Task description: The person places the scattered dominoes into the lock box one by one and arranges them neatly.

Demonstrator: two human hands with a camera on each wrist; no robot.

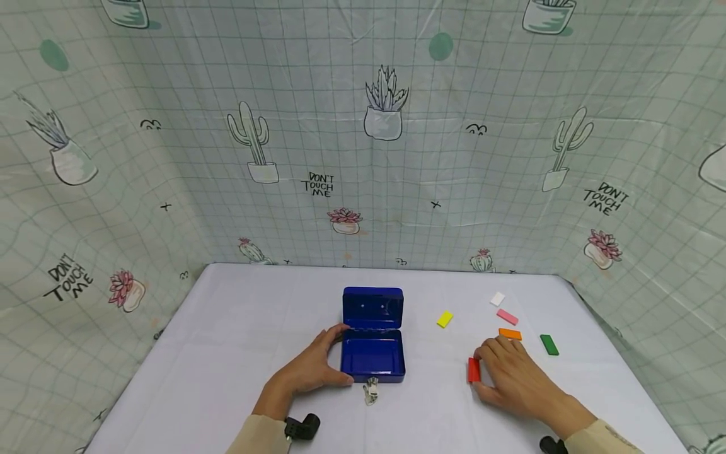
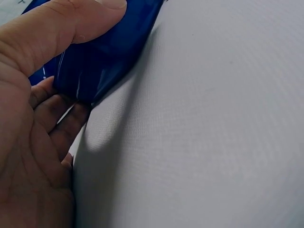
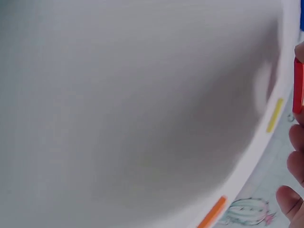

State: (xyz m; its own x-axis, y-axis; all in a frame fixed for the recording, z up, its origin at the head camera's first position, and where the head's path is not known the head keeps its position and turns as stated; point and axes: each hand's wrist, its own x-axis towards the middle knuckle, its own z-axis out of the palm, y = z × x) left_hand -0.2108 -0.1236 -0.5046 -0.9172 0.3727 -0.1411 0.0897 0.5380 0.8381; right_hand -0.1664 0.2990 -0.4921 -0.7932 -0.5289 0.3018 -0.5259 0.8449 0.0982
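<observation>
A blue metal box [image 1: 372,355] stands with its lid raised, and a small lock with keys [image 1: 371,391] hangs at its front edge. My left hand [image 1: 312,366] grips the box's left side, thumb at the front corner and fingers toward the hinge; the left wrist view shows the thumb over the blue wall [image 2: 95,61] and fingers beneath. On the right, my right hand [image 1: 518,381] pinches a red block [image 1: 473,370] between thumb and fingers. In the right wrist view the red block [image 3: 298,85] shows at the right edge beside the fingertips [image 3: 295,137].
Beyond the right hand lie an orange block [image 1: 510,333], a pink block [image 1: 507,316] and a white block [image 1: 497,299]. A green block [image 1: 549,345] is farther right, a yellow block [image 1: 445,319] nearer the box. Patterned cloth [image 1: 351,157] hangs behind the white table [image 1: 238,328].
</observation>
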